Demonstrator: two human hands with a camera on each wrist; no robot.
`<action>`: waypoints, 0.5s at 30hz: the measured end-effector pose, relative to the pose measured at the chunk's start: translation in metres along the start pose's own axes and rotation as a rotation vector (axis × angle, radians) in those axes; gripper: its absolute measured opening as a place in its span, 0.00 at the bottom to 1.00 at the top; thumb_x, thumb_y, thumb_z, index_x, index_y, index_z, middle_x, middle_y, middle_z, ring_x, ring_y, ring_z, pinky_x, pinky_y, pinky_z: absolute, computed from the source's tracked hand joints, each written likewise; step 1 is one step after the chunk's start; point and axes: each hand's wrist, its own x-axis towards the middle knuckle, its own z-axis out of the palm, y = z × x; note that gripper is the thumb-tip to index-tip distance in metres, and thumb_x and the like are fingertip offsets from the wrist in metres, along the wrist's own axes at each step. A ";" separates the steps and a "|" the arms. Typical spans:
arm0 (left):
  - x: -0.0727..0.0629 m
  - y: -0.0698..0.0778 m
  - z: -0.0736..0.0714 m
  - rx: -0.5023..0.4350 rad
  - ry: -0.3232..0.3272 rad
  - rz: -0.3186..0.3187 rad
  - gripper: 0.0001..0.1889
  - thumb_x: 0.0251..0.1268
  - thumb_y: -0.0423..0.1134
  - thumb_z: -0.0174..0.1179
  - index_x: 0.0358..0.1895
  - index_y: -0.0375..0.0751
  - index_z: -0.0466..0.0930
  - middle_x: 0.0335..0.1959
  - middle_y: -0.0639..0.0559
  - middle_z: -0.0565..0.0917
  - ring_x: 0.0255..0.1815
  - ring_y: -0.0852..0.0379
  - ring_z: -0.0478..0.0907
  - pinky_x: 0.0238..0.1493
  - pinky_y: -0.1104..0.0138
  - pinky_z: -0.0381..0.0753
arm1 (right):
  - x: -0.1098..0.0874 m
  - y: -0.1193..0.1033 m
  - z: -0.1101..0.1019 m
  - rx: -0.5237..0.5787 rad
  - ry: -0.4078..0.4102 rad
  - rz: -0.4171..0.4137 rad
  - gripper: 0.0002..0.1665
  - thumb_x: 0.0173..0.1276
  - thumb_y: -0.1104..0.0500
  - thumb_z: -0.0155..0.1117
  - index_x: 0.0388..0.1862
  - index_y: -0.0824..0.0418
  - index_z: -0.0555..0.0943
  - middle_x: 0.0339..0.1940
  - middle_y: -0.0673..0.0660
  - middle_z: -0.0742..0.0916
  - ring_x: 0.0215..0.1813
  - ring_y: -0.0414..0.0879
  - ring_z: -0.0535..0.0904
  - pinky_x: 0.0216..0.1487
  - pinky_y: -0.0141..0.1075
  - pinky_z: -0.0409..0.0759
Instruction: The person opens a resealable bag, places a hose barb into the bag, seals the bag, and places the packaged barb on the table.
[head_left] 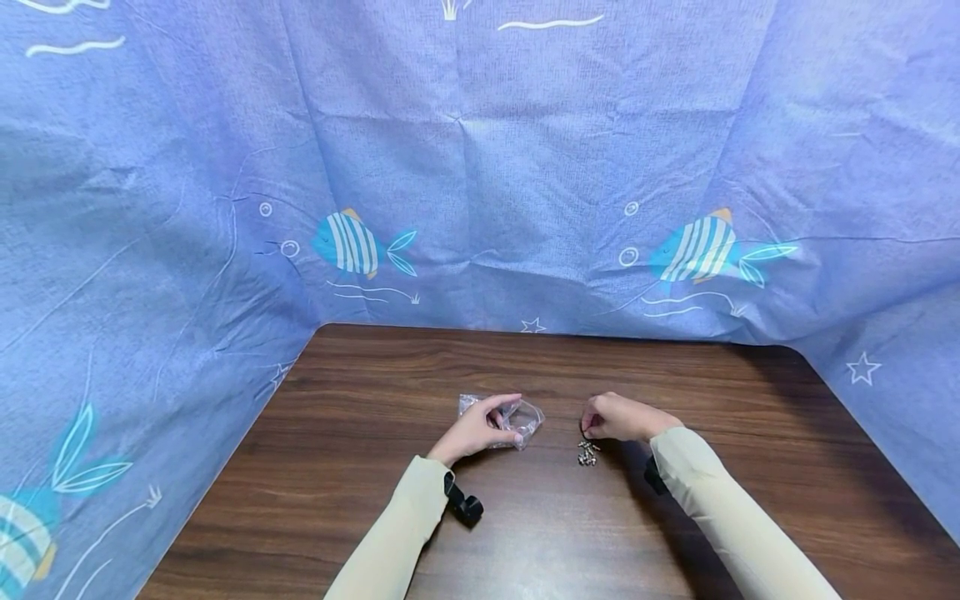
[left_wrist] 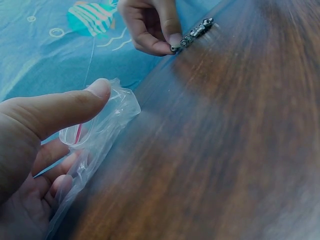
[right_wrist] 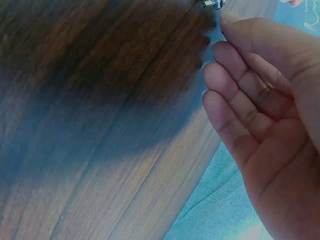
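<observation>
A clear plastic zip bag (head_left: 527,423) lies on the table in the head view, its mouth spread. My left hand (head_left: 476,427) holds it between curved thumb and fingers; a short red line shows on the bag (left_wrist: 117,107) in the left wrist view. To the right, a small pile of shiny metal pieces (head_left: 587,455), perhaps screws, rests on the wood. At its far edge my right hand (head_left: 618,417) pinches one small metal piece (left_wrist: 173,49) between thumb and index finger. In the right wrist view the fingertips hide most of that piece.
The brown wooden table (head_left: 337,392) has rounded far corners. A blue fabric curtain (head_left: 525,167) printed with fish hangs behind it and along both sides. A black strap with a camera (head_left: 467,507) sits on the left wrist.
</observation>
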 end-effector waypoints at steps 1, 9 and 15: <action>0.000 0.000 0.000 0.001 0.001 0.001 0.35 0.52 0.41 0.72 0.66 0.43 0.72 0.31 0.50 0.78 0.32 0.62 0.71 0.33 0.71 0.71 | 0.000 0.000 0.000 -0.001 0.002 0.000 0.04 0.58 0.68 0.67 0.27 0.60 0.83 0.26 0.47 0.82 0.32 0.33 0.74 0.35 0.29 0.76; 0.000 -0.002 0.000 -0.002 -0.001 0.000 0.35 0.52 0.41 0.72 0.66 0.43 0.72 0.32 0.49 0.79 0.32 0.62 0.71 0.33 0.71 0.72 | 0.003 -0.002 -0.003 0.036 0.014 0.022 0.04 0.60 0.66 0.66 0.27 0.59 0.82 0.25 0.45 0.82 0.29 0.31 0.72 0.33 0.28 0.74; 0.001 -0.002 0.001 -0.013 0.004 -0.008 0.35 0.51 0.40 0.73 0.66 0.44 0.72 0.31 0.50 0.78 0.32 0.62 0.71 0.32 0.71 0.72 | 0.007 -0.004 -0.006 0.029 0.043 0.045 0.04 0.61 0.64 0.66 0.27 0.58 0.82 0.26 0.45 0.82 0.29 0.31 0.72 0.33 0.27 0.75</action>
